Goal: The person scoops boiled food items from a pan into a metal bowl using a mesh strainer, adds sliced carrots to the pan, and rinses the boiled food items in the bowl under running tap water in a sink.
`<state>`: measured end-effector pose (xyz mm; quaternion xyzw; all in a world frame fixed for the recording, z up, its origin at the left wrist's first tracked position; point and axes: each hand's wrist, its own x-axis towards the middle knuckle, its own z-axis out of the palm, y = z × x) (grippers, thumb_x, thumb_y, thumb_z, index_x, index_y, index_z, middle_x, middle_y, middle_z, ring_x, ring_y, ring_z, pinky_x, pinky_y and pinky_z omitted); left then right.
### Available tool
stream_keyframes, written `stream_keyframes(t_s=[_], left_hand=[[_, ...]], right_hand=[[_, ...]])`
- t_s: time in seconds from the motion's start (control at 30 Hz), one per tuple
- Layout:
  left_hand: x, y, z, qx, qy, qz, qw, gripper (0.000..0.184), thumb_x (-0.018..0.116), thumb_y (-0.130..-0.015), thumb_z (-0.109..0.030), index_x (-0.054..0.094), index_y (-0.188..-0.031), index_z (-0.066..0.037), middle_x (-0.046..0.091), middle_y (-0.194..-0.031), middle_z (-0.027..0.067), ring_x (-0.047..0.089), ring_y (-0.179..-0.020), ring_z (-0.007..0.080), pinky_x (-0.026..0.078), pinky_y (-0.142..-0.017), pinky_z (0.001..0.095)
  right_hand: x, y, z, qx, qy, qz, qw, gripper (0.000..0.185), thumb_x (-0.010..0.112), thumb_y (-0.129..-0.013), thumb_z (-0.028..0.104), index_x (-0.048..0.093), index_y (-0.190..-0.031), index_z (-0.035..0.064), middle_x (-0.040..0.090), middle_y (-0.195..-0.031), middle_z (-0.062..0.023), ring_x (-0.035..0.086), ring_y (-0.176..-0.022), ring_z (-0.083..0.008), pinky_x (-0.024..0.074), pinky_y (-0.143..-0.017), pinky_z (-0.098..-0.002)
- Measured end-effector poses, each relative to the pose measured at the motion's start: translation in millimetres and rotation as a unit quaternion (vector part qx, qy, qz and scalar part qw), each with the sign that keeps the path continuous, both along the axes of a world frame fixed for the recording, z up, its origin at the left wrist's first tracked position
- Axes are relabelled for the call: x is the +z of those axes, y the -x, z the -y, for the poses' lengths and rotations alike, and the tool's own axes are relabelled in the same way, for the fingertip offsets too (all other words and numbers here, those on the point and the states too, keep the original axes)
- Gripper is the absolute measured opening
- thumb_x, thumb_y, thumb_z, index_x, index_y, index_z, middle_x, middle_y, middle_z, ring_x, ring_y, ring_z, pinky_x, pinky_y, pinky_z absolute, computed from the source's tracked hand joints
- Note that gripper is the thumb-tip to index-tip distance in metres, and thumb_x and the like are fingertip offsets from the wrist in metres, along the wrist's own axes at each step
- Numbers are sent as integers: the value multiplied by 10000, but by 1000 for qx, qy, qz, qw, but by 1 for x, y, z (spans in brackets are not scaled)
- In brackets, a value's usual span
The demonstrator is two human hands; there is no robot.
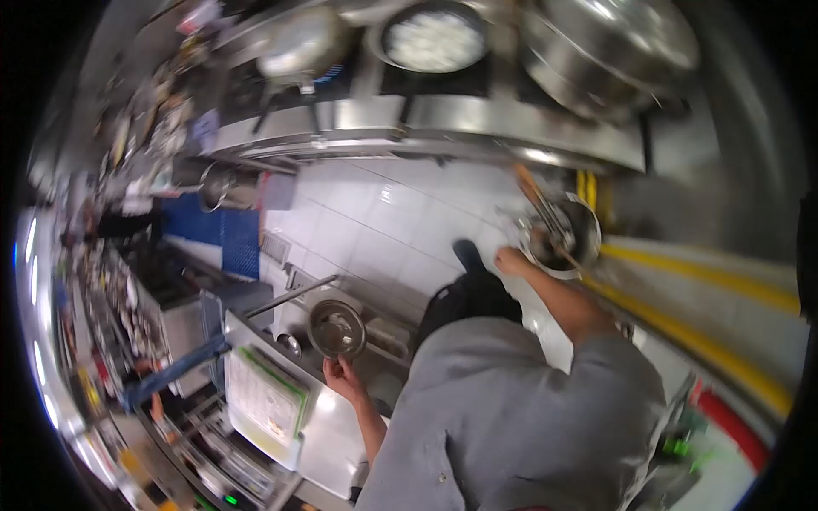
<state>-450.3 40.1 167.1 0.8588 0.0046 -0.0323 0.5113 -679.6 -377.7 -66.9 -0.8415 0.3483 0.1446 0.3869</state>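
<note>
On the left, my left hand [343, 379] pinches the rim of a round metal bowl [337, 330] whose contents are too blurred to name. The bowl is over a steel counter, beside a smaller metal bowl [289, 344]. My right hand [511, 261] has its fingers curled, with nothing visible in them. Just right of it is a metal pot [588, 232] that holds utensils, among them one with a wooden handle [530, 184].
The stove [358, 115] across the top carries a pan of white food [433, 41], another pan [300, 47] and a large pot [605, 51]. A white board with a green edge [260, 396] lies at lower left. Yellow pipes [699, 264] run at right. Another person's hand [157, 406] shows far left.
</note>
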Motion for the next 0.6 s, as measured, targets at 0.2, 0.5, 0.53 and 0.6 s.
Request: stream_keyframes(t_s=[0.2, 0.5, 0.53, 0.6], left_hand=[[3, -26, 19, -27, -187, 101, 977, 87, 650, -848, -16, 598, -840, 54, 576, -1261, 201, 671, -867, 268, 532, -699, 311], [-42, -116, -4, 31, -250, 136, 958, 115, 658, -782, 21, 618, -887, 48, 513, -1335, 217, 651, -979, 349, 533, -791, 375], [-49, -131, -6, 44, -230, 105, 967, 115, 658, -780, 18, 614, -884, 45, 504, -1343, 218, 649, -975, 353, 534, -782, 373], [-65, -168, -12, 56, -198, 77, 976, 102, 651, -781, 10, 608, -869, 37, 496, -1341, 222, 651, -952, 346, 537, -753, 368]], right_hand=[[5, -73, 4, -11, -91, -20, 996, 215, 647, -809, 268, 707, -901, 83, 714, -909, -162, 691, -873, -328, 549, -774, -420], [93, -301, -56, 122, -306, 20, 944, 202, 568, -957, 212, 662, -1030, 49, 701, -851, -88, 682, -732, -162, 560, -677, -309], [113, -329, -62, 129, -300, 25, 945, 202, 568, -957, 212, 662, -1030, 49, 701, -851, -88, 682, -732, -162, 560, -677, -309], [159, -389, -76, 170, -378, 17, 910, 208, 527, -1000, 199, 640, -1078, 44, 677, -846, -69, 661, -714, -129, 545, -650, -271]])
